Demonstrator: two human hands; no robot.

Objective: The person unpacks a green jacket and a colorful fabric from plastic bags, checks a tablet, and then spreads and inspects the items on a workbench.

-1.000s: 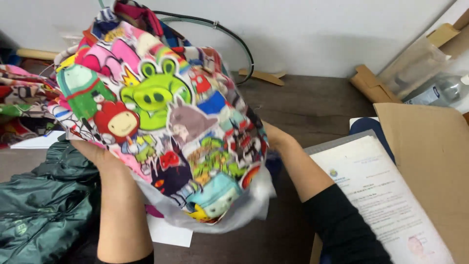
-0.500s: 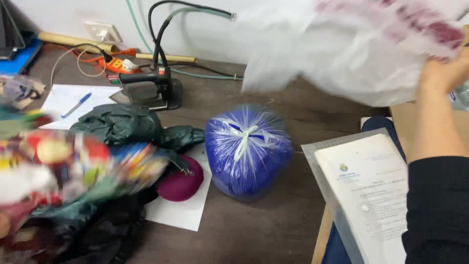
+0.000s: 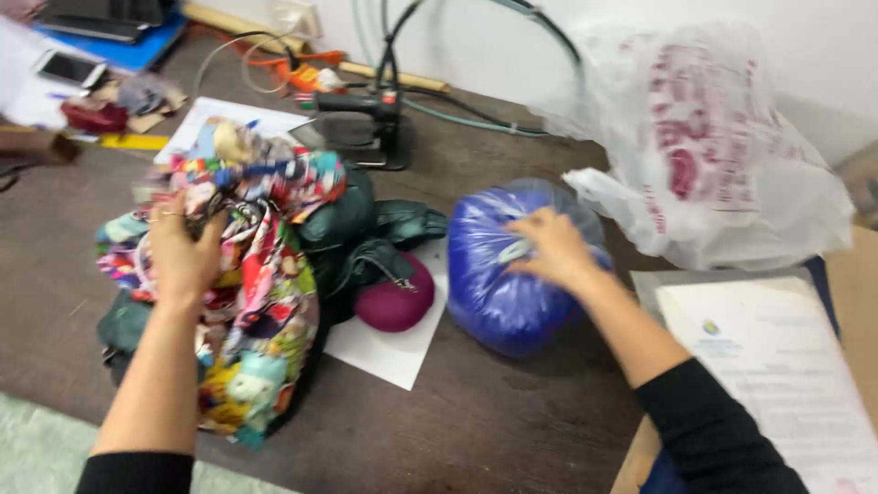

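Left hand [image 3: 183, 252] clamped on cartoon-print fabric [image 3: 261, 302]; white plastic bag [image 3: 722, 155] now released behind blue bag [image 3: 512, 265]; right hand [image 3: 553, 247] laid open-fingered on it.

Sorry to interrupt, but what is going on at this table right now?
A person is working at a dark wooden table with both hands. The left hand grips a bunched, brightly patterned cartoon-print fabric lying over dark green bags. The right hand rests on the tied top of a blue plastic bag. A white plastic bag lies behind it, and papers lie to the right.
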